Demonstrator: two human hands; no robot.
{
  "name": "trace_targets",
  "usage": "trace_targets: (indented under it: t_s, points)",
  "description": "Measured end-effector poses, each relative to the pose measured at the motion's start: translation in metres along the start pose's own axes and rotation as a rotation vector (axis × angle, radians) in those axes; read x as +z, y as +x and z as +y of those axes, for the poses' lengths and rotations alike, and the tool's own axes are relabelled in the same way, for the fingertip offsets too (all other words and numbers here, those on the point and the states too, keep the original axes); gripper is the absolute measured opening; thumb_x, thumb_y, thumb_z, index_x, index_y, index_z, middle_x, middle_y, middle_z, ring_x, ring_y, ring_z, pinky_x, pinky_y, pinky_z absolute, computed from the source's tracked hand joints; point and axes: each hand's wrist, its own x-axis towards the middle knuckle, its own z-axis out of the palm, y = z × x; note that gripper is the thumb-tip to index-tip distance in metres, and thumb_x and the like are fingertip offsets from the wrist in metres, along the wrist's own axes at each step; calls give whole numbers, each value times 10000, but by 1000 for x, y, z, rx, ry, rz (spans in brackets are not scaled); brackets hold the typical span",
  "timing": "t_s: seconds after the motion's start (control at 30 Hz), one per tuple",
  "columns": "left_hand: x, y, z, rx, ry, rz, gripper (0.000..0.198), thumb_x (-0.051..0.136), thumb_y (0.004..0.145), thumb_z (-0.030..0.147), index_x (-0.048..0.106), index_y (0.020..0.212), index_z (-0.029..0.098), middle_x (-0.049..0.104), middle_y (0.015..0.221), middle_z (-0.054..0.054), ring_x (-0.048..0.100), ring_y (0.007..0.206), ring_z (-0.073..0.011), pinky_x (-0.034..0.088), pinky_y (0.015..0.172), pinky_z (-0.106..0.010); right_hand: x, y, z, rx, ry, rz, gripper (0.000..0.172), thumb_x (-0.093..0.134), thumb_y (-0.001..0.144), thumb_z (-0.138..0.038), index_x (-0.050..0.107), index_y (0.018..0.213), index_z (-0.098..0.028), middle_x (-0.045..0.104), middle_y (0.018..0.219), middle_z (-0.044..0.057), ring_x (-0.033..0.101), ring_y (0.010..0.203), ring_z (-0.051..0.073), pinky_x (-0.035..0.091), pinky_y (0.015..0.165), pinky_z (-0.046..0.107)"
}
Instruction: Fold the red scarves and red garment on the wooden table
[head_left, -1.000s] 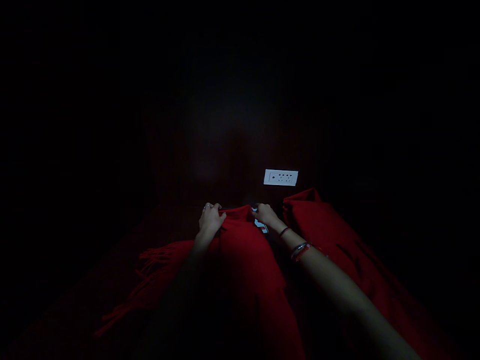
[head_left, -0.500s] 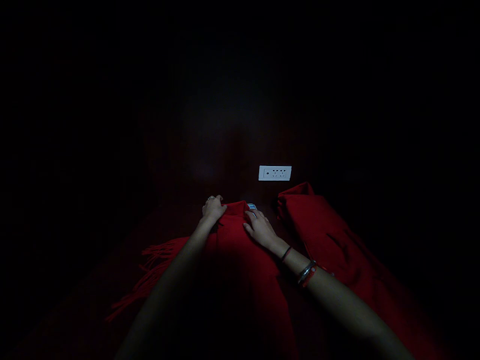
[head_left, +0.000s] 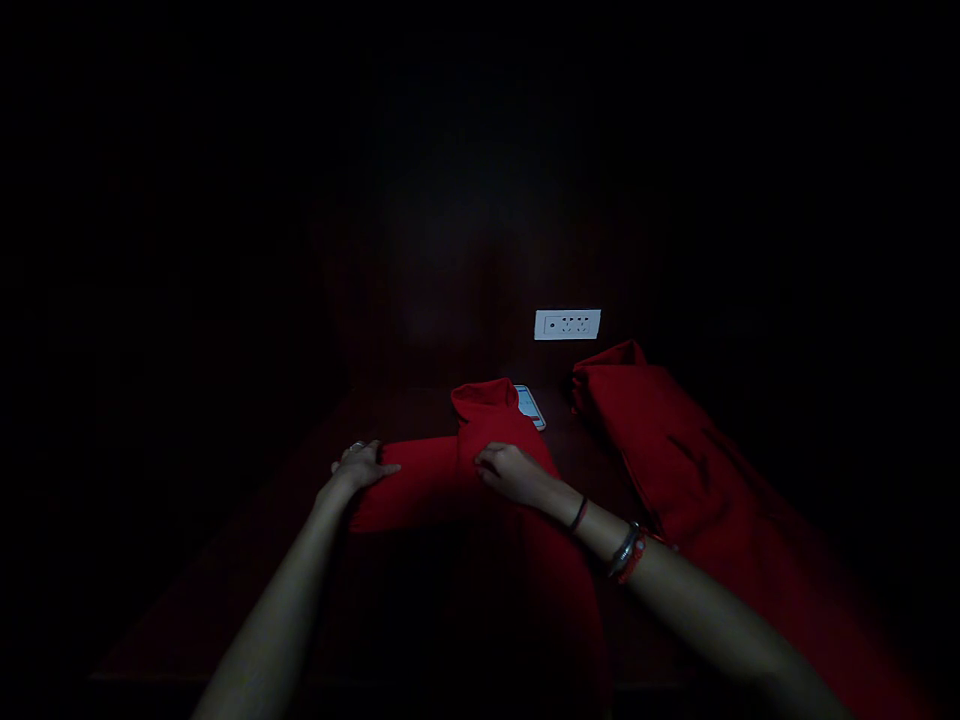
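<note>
Red cloth [head_left: 420,485] lies on a dark surface, one part stretching left and another running toward me. My left hand [head_left: 361,465] rests at the left end of the cloth, thumb spread away from the fingers. On the middle part, my right hand [head_left: 510,472] has its fingers curled together against the fabric; whether a fold is pinched in them is too dark to tell. The cloth's far end stands up in a loose fold. A phone with a lit screen [head_left: 529,407] lies just behind it, partly covered.
A second folded red cloth [head_left: 660,410] lies on the right, reaching toward the lower right. A white socket plate [head_left: 568,324] is on the dark wall behind. The surroundings are very dark.
My left hand has moved left and nearer, and the cloth's left part now lies flat without its fringe showing. My right hand has come slightly nearer and its fingers have curled. More of the phone shows.
</note>
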Motion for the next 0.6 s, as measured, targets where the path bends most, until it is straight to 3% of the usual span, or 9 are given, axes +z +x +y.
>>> trace_targets:
  t_s: [0.07, 0.17, 0.23, 0.37, 0.47, 0.6]
  points:
    - [-2, -1, -3, 1, -71, -50, 486, 517, 695, 444, 523, 1110, 193, 550, 1134, -122, 502, 1039, -280, 414, 794, -374, 9, -1, -8, 18, -86, -35, 209, 421, 811, -193, 599, 909, -145, 597, 949, 89, 523, 876, 175, 369, 783, 284]
    - [-5, -3, -7, 77, -162, -64, 249, 465, 731, 363, 595, 843, 183, 628, 898, -73, 572, 865, -212, 422, 716, -281, 15, -4, -10, 44, -165, -53, 232, 392, 834, -231, 587, 934, -157, 583, 981, 97, 503, 911, 192, 354, 795, 320]
    - [-4, -4, -10, 142, -221, 15, 227, 436, 738, 355, 577, 750, 178, 620, 821, -62, 566, 820, -201, 413, 707, -272, 15, -5, -8, 40, -175, -58, 238, 384, 841, -243, 583, 945, -163, 577, 987, 94, 494, 925, 187, 344, 801, 320]
    - [0, -8, -5, 240, -492, 135, 280, 394, 747, 419, 536, 780, 180, 591, 777, -23, 547, 753, -174, 413, 689, -261, 15, -6, -6, 20, -165, -57, 242, 381, 844, -245, 588, 932, -157, 579, 971, 93, 499, 908, 174, 341, 791, 304]
    - [0, -14, 14, 350, -701, 142, 294, 419, 731, 451, 522, 766, 178, 567, 734, 7, 530, 714, -153, 413, 674, -244, 13, -2, -2, -14, -93, -50, 221, 409, 827, -227, 602, 902, -148, 593, 943, 91, 511, 886, 161, 344, 785, 277]
    - [-13, -11, 63, 393, -877, 52, 259, 506, 686, 390, 528, 807, 163, 571, 723, 13, 533, 690, -140, 420, 649, -234, -3, 5, 17, 8, 125, -26, 208, 424, 788, -156, 626, 830, -134, 628, 838, 61, 543, 758, 124, 370, 710, 218]
